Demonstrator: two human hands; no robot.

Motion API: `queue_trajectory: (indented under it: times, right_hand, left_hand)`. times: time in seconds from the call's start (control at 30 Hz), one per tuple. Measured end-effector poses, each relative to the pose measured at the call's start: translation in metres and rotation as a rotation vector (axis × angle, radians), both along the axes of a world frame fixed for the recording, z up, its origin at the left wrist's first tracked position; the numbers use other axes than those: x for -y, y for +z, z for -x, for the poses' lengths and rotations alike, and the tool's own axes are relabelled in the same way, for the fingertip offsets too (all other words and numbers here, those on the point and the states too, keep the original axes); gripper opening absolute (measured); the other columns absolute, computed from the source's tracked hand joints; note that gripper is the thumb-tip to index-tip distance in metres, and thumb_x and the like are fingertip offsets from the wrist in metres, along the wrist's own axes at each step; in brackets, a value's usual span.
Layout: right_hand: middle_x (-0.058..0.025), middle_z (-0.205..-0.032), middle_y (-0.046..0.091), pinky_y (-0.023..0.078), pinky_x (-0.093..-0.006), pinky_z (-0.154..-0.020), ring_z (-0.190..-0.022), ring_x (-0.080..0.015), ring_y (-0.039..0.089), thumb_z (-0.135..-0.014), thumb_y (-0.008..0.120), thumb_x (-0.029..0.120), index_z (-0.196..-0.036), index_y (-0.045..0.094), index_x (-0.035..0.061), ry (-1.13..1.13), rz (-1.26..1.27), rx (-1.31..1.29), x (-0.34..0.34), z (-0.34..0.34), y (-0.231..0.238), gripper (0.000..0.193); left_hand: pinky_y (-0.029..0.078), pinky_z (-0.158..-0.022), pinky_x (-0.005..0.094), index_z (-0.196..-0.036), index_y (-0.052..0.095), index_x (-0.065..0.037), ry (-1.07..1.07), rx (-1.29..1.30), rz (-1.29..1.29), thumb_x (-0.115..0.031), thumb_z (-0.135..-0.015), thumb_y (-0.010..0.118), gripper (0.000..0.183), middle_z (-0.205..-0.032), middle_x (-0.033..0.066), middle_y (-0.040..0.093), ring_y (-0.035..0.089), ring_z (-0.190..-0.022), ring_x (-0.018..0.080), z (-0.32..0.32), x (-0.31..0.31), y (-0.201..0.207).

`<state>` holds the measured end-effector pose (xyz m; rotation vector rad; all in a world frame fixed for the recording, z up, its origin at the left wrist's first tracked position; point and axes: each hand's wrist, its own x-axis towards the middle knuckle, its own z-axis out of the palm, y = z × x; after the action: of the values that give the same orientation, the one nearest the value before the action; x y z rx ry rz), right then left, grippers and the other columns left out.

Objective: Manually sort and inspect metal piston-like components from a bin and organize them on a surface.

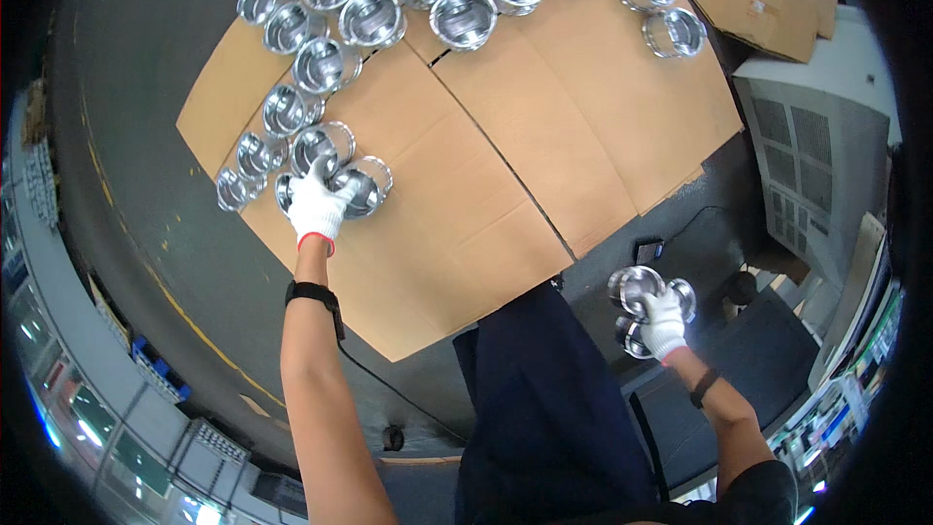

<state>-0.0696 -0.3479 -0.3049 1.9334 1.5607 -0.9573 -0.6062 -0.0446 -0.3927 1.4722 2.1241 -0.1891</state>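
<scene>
My left hand (318, 206), in a white knit glove with a red cuff, is at the left edge of the cardboard-covered surface. Its fingers grip a cluster of shiny round metal bowls: one bowl (324, 146) beyond the fingers, another bowl (365, 189) to their right, and a third partly hidden on the left. Out to the right, away from the cardboard, my gloved right hand (664, 324) holds a similar bunch. A larger-looking bowl (637, 290) faces up there, with others partly covered by the hand.
Brown cardboard sheets (466, 204) cover the work surface, with a dark seam between them. Several more metal bowls (371, 17) stand along its far and left sides. Folded cardboard (758, 0) lies at the far right, near a pale vented machine (816, 136). A thin cable (398, 391) crosses the floor.
</scene>
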Motion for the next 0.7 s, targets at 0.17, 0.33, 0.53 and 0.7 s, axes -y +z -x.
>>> queue_trajectory:
  times: [0.17, 0.33, 0.53, 0.7]
  right_hand:
    - [-0.0244, -0.115, 0.056, 0.049, -0.049, -0.092, -0.106, -0.0432, 0.059, -0.076, 0.069, 0.006, -0.11, 0.062, 0.0136, -0.212, 0.164, 0.216, 0.064, -0.044, 0.023, 0.036]
    - [-0.0238, -0.114, 0.057, 0.048, -0.0488, -0.092, -0.107, -0.0437, 0.058, -0.075, 0.073, 0.014, -0.111, 0.062, 0.0148, -0.276, 0.009, 0.087, 0.076, -0.032, 0.031, 0.038]
    - [-0.025, -0.111, 0.06, 0.051, -0.0495, -0.089, -0.102, -0.0447, 0.06, -0.073, 0.08, 0.025, -0.111, 0.067, 0.0166, -0.232, -0.076, -0.11, 0.064, -0.008, 0.107, 0.042]
    - [-0.0259, -0.108, 0.059, 0.048, -0.0505, -0.09, -0.103, -0.0438, 0.059, -0.074, 0.08, 0.035, -0.11, 0.068, 0.0192, -0.201, -0.163, -0.077, 0.071, 0.006, 0.231, 0.041]
  left_hand:
    - [0.051, -0.098, 0.0444, -0.138, 0.057, -0.022, 0.038, -0.355, 0.031, -0.031, -0.081, 0.073, 0.06, -0.127, 0.023, 0.06, 0.061, -0.116, 0.0364, -0.04, 0.004, 0.001]
    - [0.053, -0.088, 0.0458, -0.131, 0.063, -0.023, 0.229, -0.319, -0.17, -0.021, -0.084, 0.067, 0.047, -0.112, 0.0181, 0.065, 0.066, -0.102, 0.0342, -0.043, 0.02, -0.006]
    - [0.046, -0.103, 0.0488, -0.137, 0.058, -0.022, 0.12, -0.088, -0.102, -0.016, -0.082, 0.067, 0.056, -0.124, 0.0216, 0.062, 0.057, -0.119, 0.0389, -0.069, 0.083, 0.05]
    - [0.034, -0.117, 0.0447, -0.15, 0.045, -0.025, -0.087, 0.153, 0.098, -0.016, -0.08, 0.069, 0.075, -0.152, 0.0171, 0.043, 0.044, -0.136, 0.0397, -0.069, 0.17, 0.164]
